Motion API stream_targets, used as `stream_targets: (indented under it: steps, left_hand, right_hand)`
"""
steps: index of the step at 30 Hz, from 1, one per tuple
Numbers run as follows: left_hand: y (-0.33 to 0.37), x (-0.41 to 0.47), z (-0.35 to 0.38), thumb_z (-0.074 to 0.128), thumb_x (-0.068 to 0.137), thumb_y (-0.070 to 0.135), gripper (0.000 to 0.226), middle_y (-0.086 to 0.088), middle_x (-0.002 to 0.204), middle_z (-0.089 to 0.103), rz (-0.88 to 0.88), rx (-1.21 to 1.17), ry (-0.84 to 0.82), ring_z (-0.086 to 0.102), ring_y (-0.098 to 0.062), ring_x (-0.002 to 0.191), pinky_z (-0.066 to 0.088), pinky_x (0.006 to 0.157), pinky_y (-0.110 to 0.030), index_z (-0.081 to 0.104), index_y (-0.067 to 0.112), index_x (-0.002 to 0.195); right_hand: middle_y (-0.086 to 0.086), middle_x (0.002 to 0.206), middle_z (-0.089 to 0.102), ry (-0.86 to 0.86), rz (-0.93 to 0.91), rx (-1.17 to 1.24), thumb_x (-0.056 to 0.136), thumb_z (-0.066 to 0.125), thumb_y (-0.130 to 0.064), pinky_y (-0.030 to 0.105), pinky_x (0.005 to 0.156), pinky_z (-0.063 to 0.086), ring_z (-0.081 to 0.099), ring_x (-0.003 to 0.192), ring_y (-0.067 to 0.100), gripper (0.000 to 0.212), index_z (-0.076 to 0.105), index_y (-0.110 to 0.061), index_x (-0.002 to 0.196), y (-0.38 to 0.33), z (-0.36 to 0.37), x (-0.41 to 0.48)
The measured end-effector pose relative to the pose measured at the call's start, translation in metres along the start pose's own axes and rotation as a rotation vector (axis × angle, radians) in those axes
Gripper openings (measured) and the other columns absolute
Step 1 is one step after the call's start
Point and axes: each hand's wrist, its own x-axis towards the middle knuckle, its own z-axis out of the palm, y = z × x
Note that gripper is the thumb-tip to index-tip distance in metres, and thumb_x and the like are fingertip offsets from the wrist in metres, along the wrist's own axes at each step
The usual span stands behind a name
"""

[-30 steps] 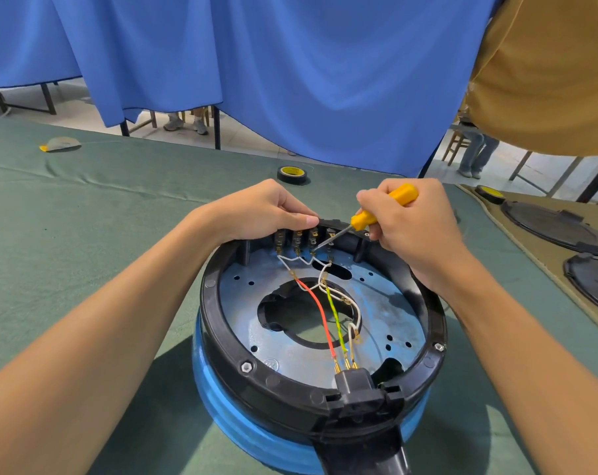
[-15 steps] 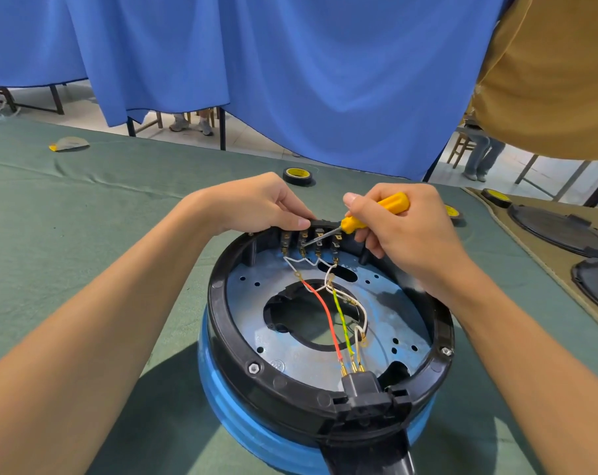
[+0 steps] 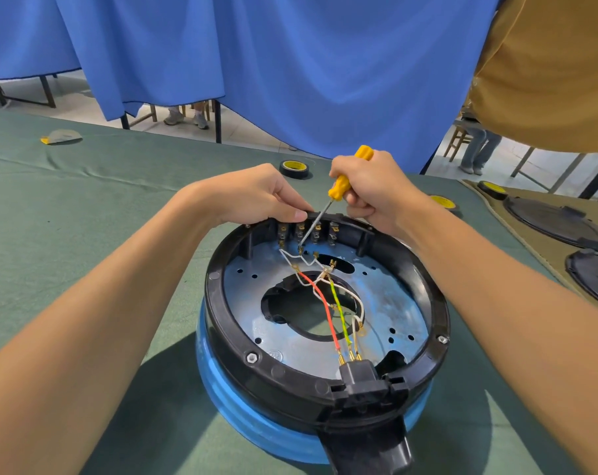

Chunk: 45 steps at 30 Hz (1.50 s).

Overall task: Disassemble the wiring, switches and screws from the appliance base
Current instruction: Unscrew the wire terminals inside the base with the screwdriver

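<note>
left hand (image 3: 253, 197) gripping base (image 3: 218, 311), right hand (image 3: 376, 190) gripping screwdriver (image 3: 340, 187)

Left hand (image 3: 256, 197) curls in a pinch; right hand (image 3: 373, 192) clenches a fist.

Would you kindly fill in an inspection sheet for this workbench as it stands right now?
Surface: table under a green cloth, creased towards the far left.
Job's things: appliance base, black rim on a blue body; switches in a row at its far rim; screwdriver with its tip at a terminal below them.
Clutter: three tape rolls; black lids at right; grey and yellow item far left.
Grippers: left hand grips the far rim; right hand grips the screwdriver's yellow handle.
Cables: red wire and green-yellow wire run to a black connector at the near rim; white wires loop near the switches.
Surroundings: blue curtain; person in a mustard top at right.
</note>
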Motion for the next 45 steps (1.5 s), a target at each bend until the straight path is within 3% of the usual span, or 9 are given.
stream_targets:
  steps: [4, 8, 13, 20, 25, 31, 34, 38, 45]
  left_hand:
    - [-0.002, 0.001, 0.001, 0.065, 0.092, 0.027, 0.019, 0.027, 0.093, 0.07, -0.009, -0.029, 0.016, 0.063, 0.003, 0.094, 0.043, 0.093, -0.023, 0.074, 0.029, 0.108]
    - [-0.002, 0.001, 0.001, 0.064, 0.093, 0.026, 0.018, 0.025, 0.09, 0.072, -0.014, -0.05, 0.001, 0.064, 0.006, 0.087, 0.042, 0.087, -0.021, 0.075, 0.029, 0.107]
    - [0.0, -0.002, 0.001, 0.062, 0.094, 0.025, 0.022, 0.02, 0.099, 0.072, -0.011, -0.051, -0.003, 0.064, 0.0, 0.094, 0.043, 0.096, -0.026, 0.073, 0.026, 0.113]
    - [0.002, -0.011, -0.014, 0.061, 0.094, 0.017, 0.029, 0.013, 0.108, 0.073, -0.078, -0.027, -0.101, 0.065, -0.002, 0.104, 0.045, 0.099, -0.024, 0.068, 0.025, 0.122]
    - [0.004, -0.009, -0.017, 0.067, 0.09, 0.019, 0.017, 0.008, 0.085, 0.076, -0.111, 0.019, -0.055, 0.07, -0.005, 0.076, 0.05, 0.063, -0.01, 0.076, 0.024, 0.104]
    - [0.005, -0.007, -0.02, 0.077, 0.079, 0.034, 0.012, 0.016, 0.067, 0.072, -0.131, 0.13, 0.059, 0.068, -0.002, 0.069, 0.05, 0.055, -0.017, 0.079, 0.024, 0.086]
    - [0.005, -0.006, -0.02, 0.078, 0.075, 0.044, 0.017, 0.019, 0.051, 0.063, -0.145, 0.224, 0.092, 0.059, 0.002, 0.053, 0.039, 0.056, -0.022, 0.077, 0.028, 0.077]
    - [0.003, -0.004, -0.019, 0.078, 0.076, 0.042, 0.018, 0.006, 0.067, 0.07, -0.146, 0.212, 0.111, 0.062, -0.007, 0.066, 0.043, 0.061, -0.023, 0.078, 0.025, 0.079]
    - [-0.001, -0.002, -0.016, 0.076, 0.079, 0.038, 0.011, 0.009, 0.08, 0.071, -0.095, 0.225, 0.145, 0.061, -0.008, 0.078, 0.044, 0.07, -0.028, 0.077, 0.027, 0.078]
  right_hand:
    - [0.001, 0.038, 0.047, -0.018, -0.121, -0.086, 0.085, 0.054, -0.007, 0.018, 0.038, 0.023, 0.033, 0.035, 0.011, 0.035, 0.04, -0.009, 0.054, -0.002, 0.004, -0.006]
    - [0.007, 0.046, 0.058, 0.026, -0.367, -0.357, 0.083, 0.06, -0.016, 0.022, 0.042, 0.036, 0.044, 0.04, 0.013, 0.035, 0.052, 0.003, 0.055, 0.0, -0.002, -0.03]
    - [0.014, 0.055, 0.062, 0.056, -0.593, -0.559, 0.09, 0.066, -0.027, 0.035, 0.058, 0.044, 0.055, 0.056, 0.026, 0.036, 0.066, -0.005, 0.061, 0.01, -0.012, -0.064]
    - [0.001, 0.052, 0.064, 0.079, -0.483, -0.251, 0.091, 0.066, -0.031, 0.025, 0.049, 0.042, 0.055, 0.046, 0.012, 0.034, 0.069, -0.009, 0.065, 0.014, -0.012, -0.068]
    - [0.002, 0.055, 0.066, 0.042, -0.483, -0.29, 0.091, 0.066, -0.031, 0.017, 0.048, 0.044, 0.059, 0.046, 0.009, 0.032, 0.071, -0.01, 0.067, 0.016, -0.003, -0.064]
    - [0.0, 0.057, 0.067, 0.032, -0.481, -0.287, 0.092, 0.065, -0.032, 0.019, 0.049, 0.047, 0.061, 0.049, 0.01, 0.032, 0.072, -0.009, 0.071, 0.016, -0.004, -0.061]
    - [0.0, 0.058, 0.067, 0.032, -0.484, -0.3, 0.092, 0.065, -0.032, 0.02, 0.05, 0.047, 0.061, 0.049, 0.01, 0.032, 0.072, -0.009, 0.07, 0.015, -0.003, -0.061]
    - [0.002, 0.058, 0.067, 0.025, -0.48, -0.309, 0.093, 0.064, -0.031, 0.02, 0.049, 0.047, 0.061, 0.048, 0.009, 0.033, 0.072, -0.008, 0.071, 0.013, -0.002, -0.057]
    - [0.002, 0.047, 0.059, 0.039, -0.327, -0.187, 0.09, 0.062, -0.016, 0.017, 0.039, 0.038, 0.052, 0.04, 0.008, 0.033, 0.06, 0.004, 0.063, 0.006, 0.003, -0.035]
